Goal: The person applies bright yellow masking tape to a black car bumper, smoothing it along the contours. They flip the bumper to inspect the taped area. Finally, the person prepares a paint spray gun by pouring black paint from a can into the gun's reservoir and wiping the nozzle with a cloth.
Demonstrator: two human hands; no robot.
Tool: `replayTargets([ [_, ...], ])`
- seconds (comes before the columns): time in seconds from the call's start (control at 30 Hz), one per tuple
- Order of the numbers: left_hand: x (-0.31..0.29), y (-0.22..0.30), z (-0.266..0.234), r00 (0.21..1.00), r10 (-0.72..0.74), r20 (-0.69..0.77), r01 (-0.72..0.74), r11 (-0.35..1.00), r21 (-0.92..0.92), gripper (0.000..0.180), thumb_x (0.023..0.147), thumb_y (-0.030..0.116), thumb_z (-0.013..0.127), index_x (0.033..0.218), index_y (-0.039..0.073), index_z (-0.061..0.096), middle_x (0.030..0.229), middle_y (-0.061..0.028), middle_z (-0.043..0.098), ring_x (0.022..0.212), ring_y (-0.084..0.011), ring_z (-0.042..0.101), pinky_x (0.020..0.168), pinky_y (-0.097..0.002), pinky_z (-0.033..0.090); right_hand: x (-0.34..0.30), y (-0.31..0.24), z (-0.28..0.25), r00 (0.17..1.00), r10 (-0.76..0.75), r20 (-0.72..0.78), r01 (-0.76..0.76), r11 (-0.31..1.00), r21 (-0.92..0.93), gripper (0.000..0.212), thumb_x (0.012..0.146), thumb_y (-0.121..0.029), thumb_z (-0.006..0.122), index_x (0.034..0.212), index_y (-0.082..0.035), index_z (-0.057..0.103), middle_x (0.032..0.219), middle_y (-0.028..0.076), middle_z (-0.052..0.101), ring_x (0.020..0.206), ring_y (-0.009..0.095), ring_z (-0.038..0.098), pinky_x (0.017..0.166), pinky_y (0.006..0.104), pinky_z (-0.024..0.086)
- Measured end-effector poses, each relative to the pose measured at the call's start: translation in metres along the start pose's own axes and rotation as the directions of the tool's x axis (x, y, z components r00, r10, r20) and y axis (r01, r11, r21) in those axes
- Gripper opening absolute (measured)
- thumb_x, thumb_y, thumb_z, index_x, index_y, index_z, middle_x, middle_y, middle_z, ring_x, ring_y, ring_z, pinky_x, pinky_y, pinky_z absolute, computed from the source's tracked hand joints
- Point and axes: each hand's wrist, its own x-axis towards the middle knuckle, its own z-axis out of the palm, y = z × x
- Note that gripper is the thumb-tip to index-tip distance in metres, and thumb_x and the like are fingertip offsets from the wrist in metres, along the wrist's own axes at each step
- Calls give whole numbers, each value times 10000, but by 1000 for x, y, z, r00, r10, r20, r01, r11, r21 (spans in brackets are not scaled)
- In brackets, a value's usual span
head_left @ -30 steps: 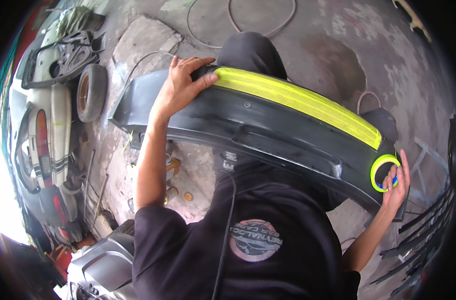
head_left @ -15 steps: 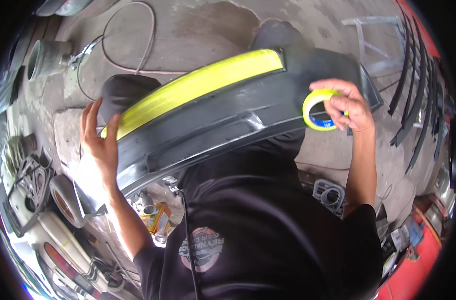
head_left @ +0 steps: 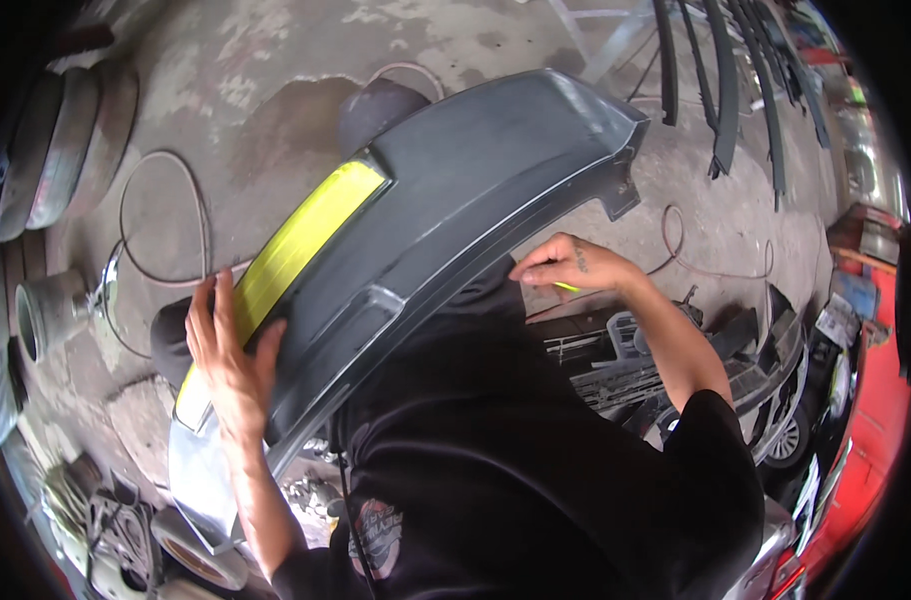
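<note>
At the left, your left hand (head_left: 230,375) lies on the dark panel (head_left: 445,190), fingers extended and a little apart over the yellow strip (head_left: 315,225), thumb on the dark surface just to its right. It presses or steadies rather than grips, as far as you can judge. The step in hand looks like smoothing or holding down that strip, which runs along the panel's left edge. Your palm and fingers cover part of it, and glare washes out its near end and the panel's near left corner.

The panel slants from near left to far right, its underside out of your sight, so you cannot tell fully what bears it.

To the right, your right hand (head_left: 575,265) is apart from the panel, near its right edge, fingers curled and thumb close to the forefinger. A yellow-green sliver (head_left: 567,288) shows beneath; whether you have hold of it you cannot tell, since the hand hides the rest. From here, the next move would call for a steady left hand and a sure right-hand grip. Farther right, the dark rim cuts off the red bodywork (head_left: 883,375).
</note>
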Motion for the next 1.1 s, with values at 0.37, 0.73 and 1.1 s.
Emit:
replayTargets([
  [0.37, -138, 5, 37, 968, 188, 164, -221, 952, 214, 798, 900, 104, 749, 1620, 257, 441, 1641, -251, 408, 1548, -543, 329, 1232, -762, 229, 32, 37, 35, 970, -91, -224, 238, 510, 827, 264, 1027, -286, 745, 856, -93, 690, 901, 129, 714, 708, 182, 639, 667, 408, 580],
  [0.73, -128, 29, 22, 997, 71, 42, -77, 986, 149, 976, 688, 118, 811, 1584, 34, 432, 1667, -295, 365, 1552, -546, 322, 1257, -727, 196, 8, 0, 17, 862, -289, -417, 501, 618, 606, 328, 970, -274, 769, 852, 28, 720, 800, 146, 691, 647, 206, 628, 638, 421, 577],
  [1.1, -72, 44, -105, 980, 9, 197, -1, 999, -39, 799, 541, -2, 700, 1332, -60, 606, 1301, -265, 628, 1214, -482, 620, 1081, -516, 511, -38, -62, 26, 650, -457, -607, 716, 636, 288, 347, 1038, -297, 702, 866, 3, 682, 807, 178, 695, 573, 206, 613, 585, 400, 600],
])
